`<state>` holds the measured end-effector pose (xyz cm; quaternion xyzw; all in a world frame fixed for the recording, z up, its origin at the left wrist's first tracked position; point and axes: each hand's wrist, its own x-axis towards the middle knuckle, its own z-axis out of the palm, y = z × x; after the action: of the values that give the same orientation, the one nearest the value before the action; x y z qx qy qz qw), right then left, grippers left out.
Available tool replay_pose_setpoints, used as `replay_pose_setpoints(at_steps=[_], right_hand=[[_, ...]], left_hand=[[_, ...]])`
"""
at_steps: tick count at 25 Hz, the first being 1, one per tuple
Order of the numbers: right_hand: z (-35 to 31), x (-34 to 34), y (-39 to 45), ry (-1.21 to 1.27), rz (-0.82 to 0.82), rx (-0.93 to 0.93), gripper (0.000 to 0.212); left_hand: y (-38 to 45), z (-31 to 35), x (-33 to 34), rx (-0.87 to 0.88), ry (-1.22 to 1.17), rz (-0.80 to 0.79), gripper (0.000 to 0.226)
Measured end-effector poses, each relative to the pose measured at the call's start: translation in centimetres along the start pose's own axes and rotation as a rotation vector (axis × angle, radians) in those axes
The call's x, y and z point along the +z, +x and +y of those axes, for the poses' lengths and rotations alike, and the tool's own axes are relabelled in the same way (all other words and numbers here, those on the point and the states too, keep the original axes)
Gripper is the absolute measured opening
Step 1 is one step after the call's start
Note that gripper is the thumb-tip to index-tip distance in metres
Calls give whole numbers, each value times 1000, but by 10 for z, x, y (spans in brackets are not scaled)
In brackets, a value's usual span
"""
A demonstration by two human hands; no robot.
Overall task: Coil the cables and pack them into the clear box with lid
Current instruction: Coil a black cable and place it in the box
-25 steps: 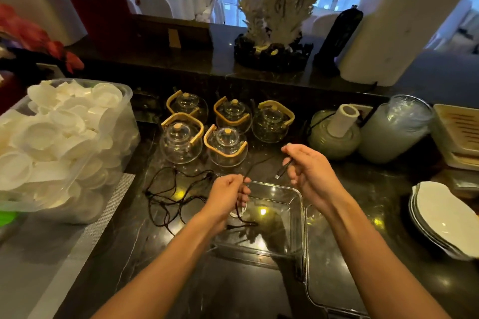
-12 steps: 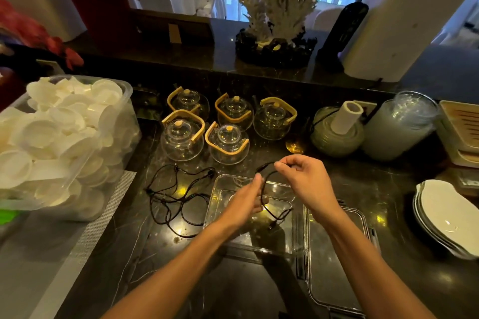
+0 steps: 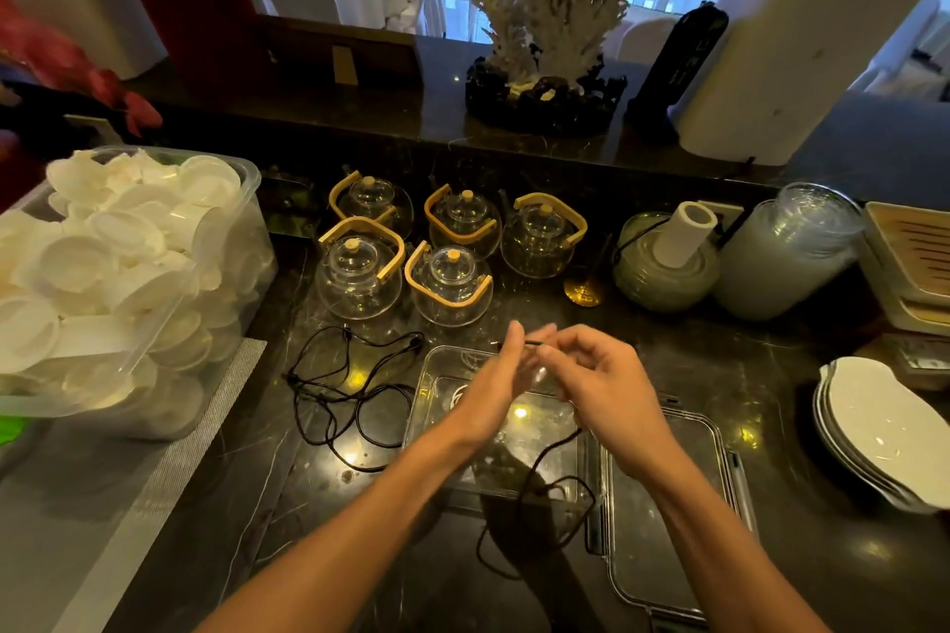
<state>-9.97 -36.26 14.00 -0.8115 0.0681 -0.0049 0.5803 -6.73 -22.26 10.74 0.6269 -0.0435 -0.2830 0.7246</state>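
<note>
Over the clear box (image 3: 437,375) at centre, the left hand (image 3: 493,391) and right hand (image 3: 596,386) each pinch the thin black cable (image 3: 540,483) near its plug, its slack looping limply toward 6 o'clock. Coiling seems barely begun; next comes winding even loops. A second tangled cable (image 3: 339,391) lies at 9 o'clock, the glossy lid (image 3: 668,519) at 4.

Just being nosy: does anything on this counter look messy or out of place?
Yes. A black cable sprawls in a loose tangle on the dark counter, left of the clear box, uncoiled. Nothing looks spilled or broken.
</note>
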Motion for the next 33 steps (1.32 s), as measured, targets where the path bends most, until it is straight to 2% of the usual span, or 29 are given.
replay_pose_setpoints(at_steps=[5,11,14,19,22,27,30,33], right_hand=[[6,15,-12,294,-170,106,18],[19,41,-18,481,-328,275,43],[28,48,-23,519,-426,344,47],[27,56,-23,535,-549,425,51],[26,55,-22,539,-543,425,51],[34,54,-16,498,-517,481,54],[43,48,-2,388,-533,490,54],[49,25,25,353,-695,474,38]], left_hand=[[7,13,-5,87,-115,137,56],[6,27,-16,88,-505,99,53],[2,43,-29,101,-629,80,52],[3,45,-31,87,-575,76,50],[4,42,-36,50,-624,83,50],[-1,54,-34,7,-606,-1,51],[-9,62,-34,-19,-467,-85,49],[-17,58,-37,-109,-305,-141,48]])
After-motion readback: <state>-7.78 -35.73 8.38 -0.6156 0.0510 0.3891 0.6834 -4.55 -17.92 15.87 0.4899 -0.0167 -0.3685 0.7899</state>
